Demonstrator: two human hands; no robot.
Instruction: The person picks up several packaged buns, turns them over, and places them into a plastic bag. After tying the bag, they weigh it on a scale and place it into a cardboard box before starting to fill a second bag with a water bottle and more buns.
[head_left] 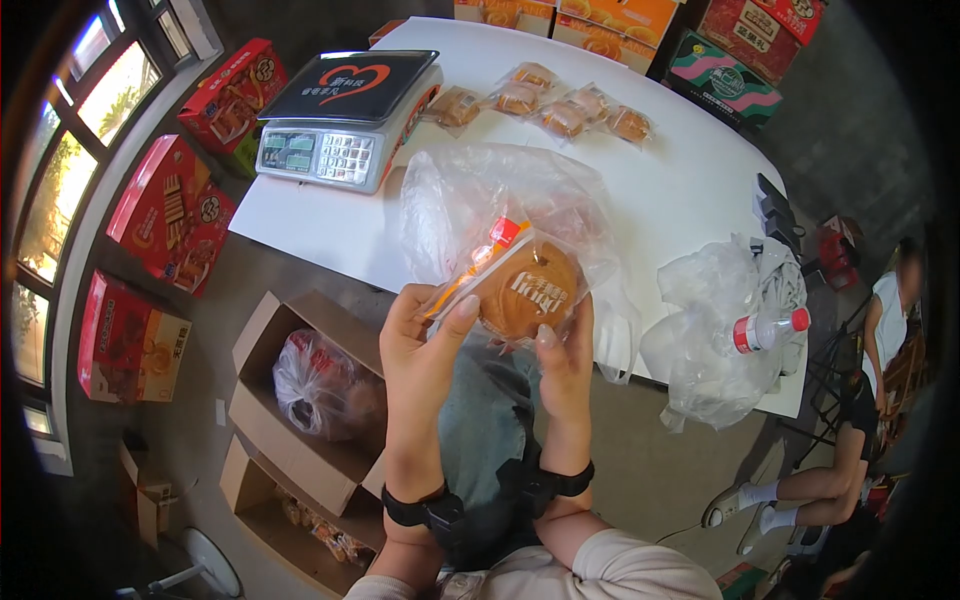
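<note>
A round packaged bun in a clear wrapper with an orange and red edge is held up between both hands, over the table's near edge. My left hand pinches the wrapper's left side, thumb on the front. On the lower right side, my right hand grips the same bun with its thumb in front. Right behind it, a clear plastic bag lies on the white table; its contents are blurred by the film. Several more wrapped buns sit farther back on the table.
A digital scale stands at the table's back left. Plastic bags and a bottle lie at the right edge. Open cardboard boxes are on the floor at left, red gift boxes along the window. A seated person is at far right.
</note>
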